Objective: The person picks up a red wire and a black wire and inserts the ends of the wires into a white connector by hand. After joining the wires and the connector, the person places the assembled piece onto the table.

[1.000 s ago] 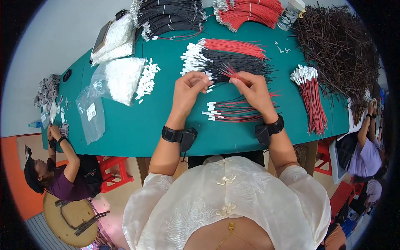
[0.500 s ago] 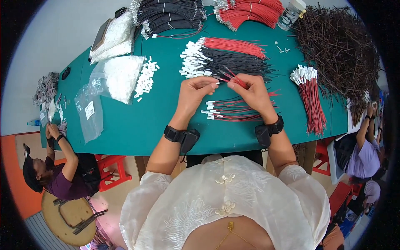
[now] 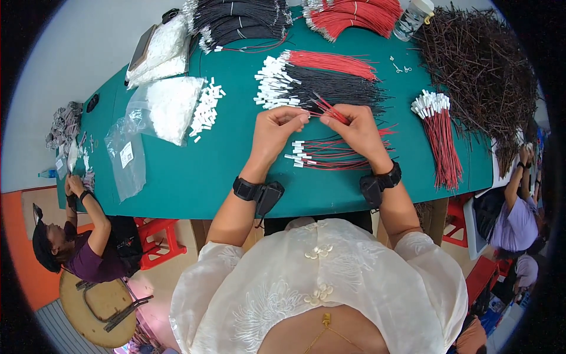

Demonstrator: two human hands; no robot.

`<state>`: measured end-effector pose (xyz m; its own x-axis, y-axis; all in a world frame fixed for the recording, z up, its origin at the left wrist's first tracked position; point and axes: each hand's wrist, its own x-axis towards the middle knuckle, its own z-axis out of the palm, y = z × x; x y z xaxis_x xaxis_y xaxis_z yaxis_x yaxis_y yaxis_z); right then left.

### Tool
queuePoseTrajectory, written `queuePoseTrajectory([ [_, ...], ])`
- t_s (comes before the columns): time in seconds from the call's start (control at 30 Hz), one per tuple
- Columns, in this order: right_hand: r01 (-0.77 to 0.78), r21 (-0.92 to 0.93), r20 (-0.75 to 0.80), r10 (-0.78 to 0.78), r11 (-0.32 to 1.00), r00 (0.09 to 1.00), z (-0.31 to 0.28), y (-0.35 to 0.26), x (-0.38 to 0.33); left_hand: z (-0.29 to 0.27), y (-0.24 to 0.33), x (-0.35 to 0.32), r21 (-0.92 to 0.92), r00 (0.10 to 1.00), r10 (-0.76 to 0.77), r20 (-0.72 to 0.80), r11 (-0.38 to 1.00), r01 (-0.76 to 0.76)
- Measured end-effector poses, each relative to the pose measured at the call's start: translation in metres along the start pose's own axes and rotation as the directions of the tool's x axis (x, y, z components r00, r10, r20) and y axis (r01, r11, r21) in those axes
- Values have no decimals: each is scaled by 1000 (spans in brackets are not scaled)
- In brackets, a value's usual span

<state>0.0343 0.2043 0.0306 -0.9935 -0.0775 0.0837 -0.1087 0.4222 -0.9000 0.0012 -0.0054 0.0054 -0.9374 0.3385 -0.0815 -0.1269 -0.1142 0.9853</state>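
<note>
Over the green table, my left hand is closed, thumb against forefinger, at the left end of a thin red wire. What lies between those fingertips is mostly hidden. My right hand is closed around a few red wires, whose tips stick out up and to the left. Just below my hands lie loose red and black wires with white connectors at their left ends. Beyond my hands are a row of black wires and a row of red wires, also ending in white connectors.
White connector housings are spilled beside an opened plastic bag on the left. To the right are a bundle of finished-looking red wires, a brown tangled heap and a clear bottle. Co-workers sit at both sides.
The white piece that showed at my left fingertips is now mostly covered by them. The wire tips in my right hand have shifted slightly; both arms stay nearly in place.
</note>
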Motion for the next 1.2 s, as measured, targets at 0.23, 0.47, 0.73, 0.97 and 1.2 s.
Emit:
queuePoseTrajectory([
  [0.23,70,114,-82,-61,991,995,5,6,0,1,-2,0,-13,1000,-3,21,1000,3],
  [0.47,0,131,-69,10,991,998,3,3,-2,2,-2,0,-30,999,7,39,1000,-6],
  [0.73,-11,160,-83,25,987,996,3,-1,-3,4,0,-1,-20,999,4,49,1000,-3],
  [0.97,55,95,-112,-44,994,993,2,2,-3,3,-3,1,-45,999,9,33,999,-7],
  [1.2,164,61,-240,-145,985,960,-1,7,0,3,-3,2,-93,998,63,-6,994,-63],
])
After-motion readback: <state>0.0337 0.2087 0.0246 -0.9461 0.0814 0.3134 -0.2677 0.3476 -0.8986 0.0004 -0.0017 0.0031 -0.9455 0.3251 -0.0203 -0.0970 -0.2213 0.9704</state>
